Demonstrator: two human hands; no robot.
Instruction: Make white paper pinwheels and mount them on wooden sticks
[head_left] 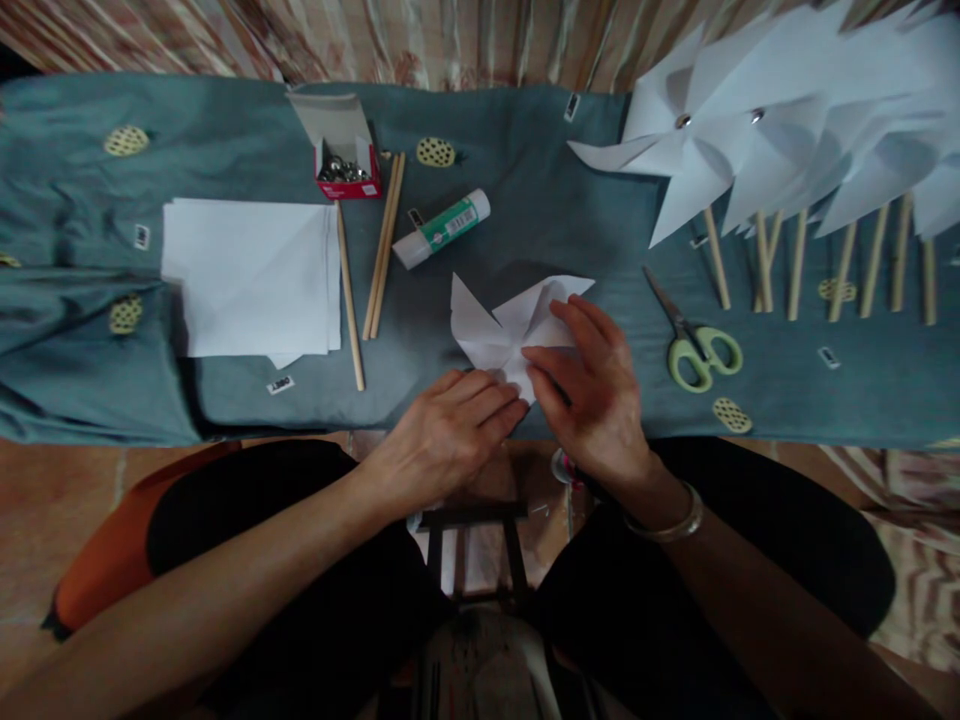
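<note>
A white paper pinwheel shape [499, 325] lies on the teal cloth [540, 210] at the near middle. My left hand [446, 430] rests palm down at its near edge, fingers stretched flat and together, tips touching the paper. My right hand [592, 385] lies over the paper's right side, fingers spread and pressing a flap down. A metal bangle [671, 525] sits on my right wrist. Neither hand grips anything.
A stack of white sheets [251, 275] lies left, with wooden sticks [382, 245] beside it. Behind are a red box of pins [345, 165] and a glue stick [442, 228]. Green scissors [694, 345] lie right. Finished pinwheels on sticks [787, 130] fill the far right.
</note>
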